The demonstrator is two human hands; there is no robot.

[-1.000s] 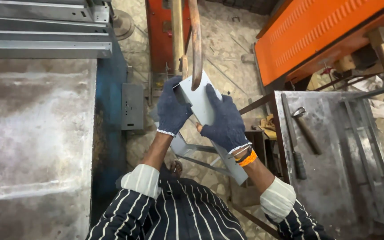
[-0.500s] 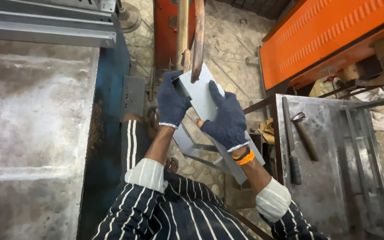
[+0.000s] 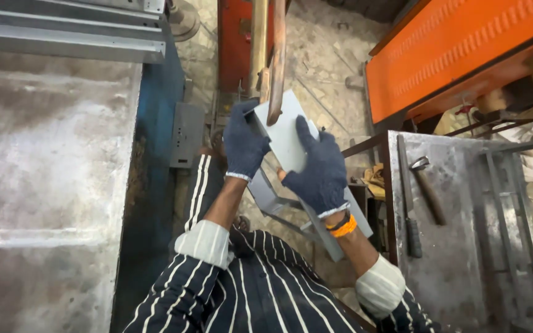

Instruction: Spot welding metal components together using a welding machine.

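Note:
Both my hands wear dark blue knit gloves and hold a light grey bent sheet-metal piece (image 3: pixel 285 132) in front of me. My left hand (image 3: pixel 243 143) grips its left edge near the top. My right hand (image 3: pixel 317 166) lies over its face and right edge, with an orange band at the wrist. The top of the piece sits against a rusty vertical lever (image 3: pixel 277 61) of an orange-red machine (image 3: pixel 235 43). The lower grey part of the piece (image 3: pixel 266 197) runs down below my hands.
A large steel table (image 3: pixel 44 179) with a blue side fills the left. A smaller steel bench (image 3: pixel 458 246) at right carries a hammer (image 3: pixel 427 188) and a long dark tool (image 3: pixel 408 203). An orange machine body (image 3: pixel 464 49) stands at top right. The floor is stone tile.
The view has shifted a little; my hands and the metal piece stay together against the lever, in much the same grip.

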